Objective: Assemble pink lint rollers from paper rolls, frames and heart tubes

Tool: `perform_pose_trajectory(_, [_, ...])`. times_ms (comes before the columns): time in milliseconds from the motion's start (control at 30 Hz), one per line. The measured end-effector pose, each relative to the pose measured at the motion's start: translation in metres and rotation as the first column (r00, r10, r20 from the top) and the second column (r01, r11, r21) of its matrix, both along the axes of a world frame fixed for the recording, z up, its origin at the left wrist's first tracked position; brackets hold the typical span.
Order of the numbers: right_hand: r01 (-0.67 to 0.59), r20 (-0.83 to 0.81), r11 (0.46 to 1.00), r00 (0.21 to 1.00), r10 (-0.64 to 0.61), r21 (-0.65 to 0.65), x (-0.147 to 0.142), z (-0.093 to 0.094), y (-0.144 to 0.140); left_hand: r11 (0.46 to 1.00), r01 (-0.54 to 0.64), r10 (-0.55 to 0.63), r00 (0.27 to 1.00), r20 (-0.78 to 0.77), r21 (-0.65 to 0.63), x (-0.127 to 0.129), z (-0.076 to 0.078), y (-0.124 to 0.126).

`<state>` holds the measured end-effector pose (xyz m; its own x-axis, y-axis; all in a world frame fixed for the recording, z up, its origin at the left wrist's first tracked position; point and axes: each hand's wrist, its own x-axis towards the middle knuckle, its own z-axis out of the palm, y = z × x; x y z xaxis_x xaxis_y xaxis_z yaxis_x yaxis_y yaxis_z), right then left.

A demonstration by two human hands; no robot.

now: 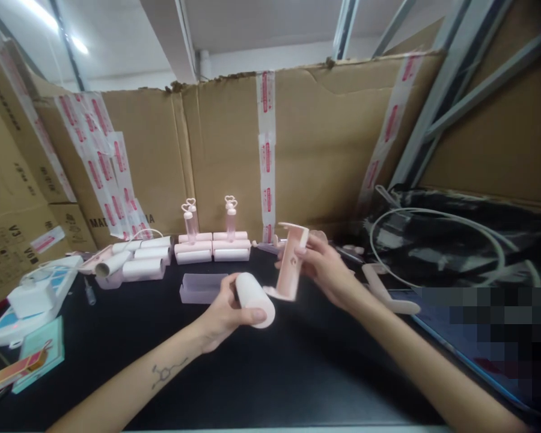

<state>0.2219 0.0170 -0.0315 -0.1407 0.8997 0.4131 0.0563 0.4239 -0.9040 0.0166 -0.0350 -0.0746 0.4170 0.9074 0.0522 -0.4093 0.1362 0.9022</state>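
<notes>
My left hand [225, 316] grips a white roll [252, 294], fingers behind it and thumb near its lower end. The roll is tilted, with its round end facing down and toward me. Just to its right, my right hand [328, 267] pinches a pale pink plastic roll holder [290, 264] by its back side. The holder stands almost upright, with an end flange at top and bottom and a small hole in the middle. Roll and holder are close together, but I cannot tell whether they touch. Behind my left hand lies a translucent, open-topped tray [201, 290].
Pink holders with white rolls [193, 255] stand at the back, near clear tubes with heart-shaped tops [231, 219]. More white rolls [144, 267] lie left, beside a power strip [56, 294] and a teal card [40, 352]. A cable [437, 210] loops over black plastic at right.
</notes>
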Motion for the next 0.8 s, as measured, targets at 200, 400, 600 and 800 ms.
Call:
perform_pose_trajectory(200, [-0.121,-0.047,0.986,0.992,0.117,-0.113,-0.032,-0.019,-0.033,0.997,-0.054,0.059,0.993,-0.104,0.050,0.003,-0.003,-0.002])
perform_pose_trajectory(400, [-0.096,0.024,0.994,0.995,0.095,0.052,-0.035,-0.034,-0.037,0.975,0.030,0.011,0.983,-0.181,0.220,0.004,-0.015,0.002])
perform_pose_trajectory(600, [-0.143,-0.037,0.987,0.989,0.145,0.068,-0.034,-0.036,-0.036,0.926,0.130,-0.057,0.976,-0.208,0.354,-0.002,-0.016,0.008])
perform_pose_trajectory(800, [-0.146,0.067,0.988,0.988,0.142,0.055,-0.039,-0.049,-0.043,0.949,0.024,0.039,0.981,-0.191,0.314,0.005,-0.011,-0.001])
